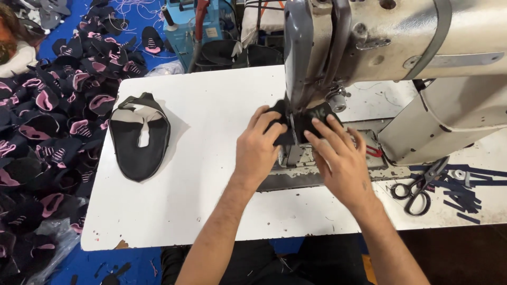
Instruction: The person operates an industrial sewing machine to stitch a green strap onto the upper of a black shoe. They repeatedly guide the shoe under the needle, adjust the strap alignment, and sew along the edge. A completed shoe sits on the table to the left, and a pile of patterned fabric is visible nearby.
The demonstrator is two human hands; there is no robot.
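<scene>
Two hands, left hand (257,149) and right hand (340,158), press spread fingers flat on a black fabric piece (303,122) under the sewing machine (380,47) on the white counter (211,105), scissors (420,187) lying right.

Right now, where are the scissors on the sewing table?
In the head view, the black-handled scissors lie on the white table to the right of the right hand, below the sewing machine and beside dark fabric strips.

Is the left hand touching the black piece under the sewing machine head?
Touching. In the head view, the left hand lies with its fingers on the black piece beside the sewing machine.
</scene>
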